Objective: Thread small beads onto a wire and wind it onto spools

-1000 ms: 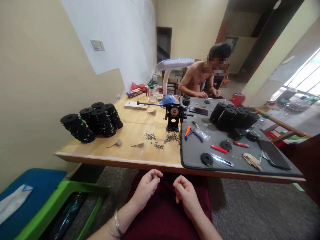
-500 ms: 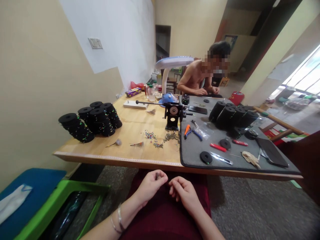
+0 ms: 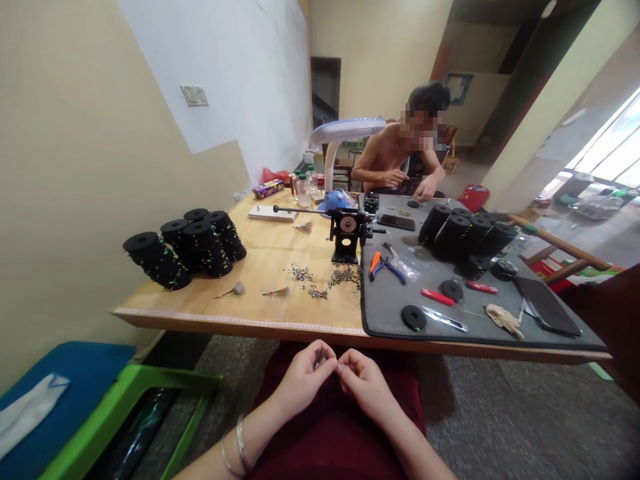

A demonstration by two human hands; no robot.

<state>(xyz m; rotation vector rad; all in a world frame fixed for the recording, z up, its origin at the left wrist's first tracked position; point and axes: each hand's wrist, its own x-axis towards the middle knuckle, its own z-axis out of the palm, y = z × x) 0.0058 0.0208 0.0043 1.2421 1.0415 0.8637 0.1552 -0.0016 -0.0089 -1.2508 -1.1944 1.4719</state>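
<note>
Over my lap, just in front of the table's near edge, my left hand (image 3: 311, 373) is closed in a pinch. My right hand (image 3: 361, 381) is pinched too, its fingertips meeting those of the left. Whatever lies between the fingers is too small to make out. Beyond them on the wood are small coloured beads (image 3: 301, 273), a heap of little metallic pieces (image 3: 344, 276) and thin bundles of fine strands, one with an orange band (image 3: 276, 291). A black foam spool (image 3: 414, 317) and tweezers (image 3: 445, 319) lie on the grey mat (image 3: 383, 313).
Stacked black spools (image 3: 157, 260) stand on the left, and more spools (image 3: 440, 227) on the right. A black hand-cranked device (image 3: 345, 233) and a desk lamp (image 3: 330, 160) occupy the middle. Pliers (image 3: 387, 269) lie on the mat. Across the table sits a co-worker (image 3: 380, 157). A green stool (image 3: 150, 377) is at left.
My two hands have come together, so the fingertips now touch. The co-worker's hand has reached down to the far edge of the mat. The view has shifted slightly.
</note>
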